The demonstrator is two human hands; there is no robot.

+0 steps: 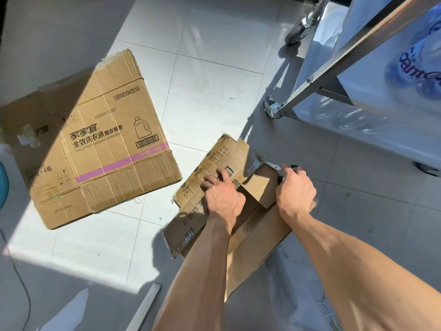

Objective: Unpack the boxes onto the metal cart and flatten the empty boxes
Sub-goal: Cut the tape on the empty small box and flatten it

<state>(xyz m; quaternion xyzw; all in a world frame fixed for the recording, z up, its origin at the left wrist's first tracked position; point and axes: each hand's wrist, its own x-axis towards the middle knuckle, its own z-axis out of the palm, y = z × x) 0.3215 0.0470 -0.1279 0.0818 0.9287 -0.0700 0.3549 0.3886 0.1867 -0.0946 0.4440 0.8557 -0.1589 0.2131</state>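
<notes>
Reading "FULL EFFECT LAUNDRY DETERGENT" carton

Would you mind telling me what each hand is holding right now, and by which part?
The right hand holds scissors by their black handles. The left hand grips a flap of the small box.

Reached forward and down with both bare forearms, nearly parallel. Left hand lay knuckles up, fingers curled and pressing down. Right hand sat just beside it, fingers curled round a pair of scissors.
</notes>
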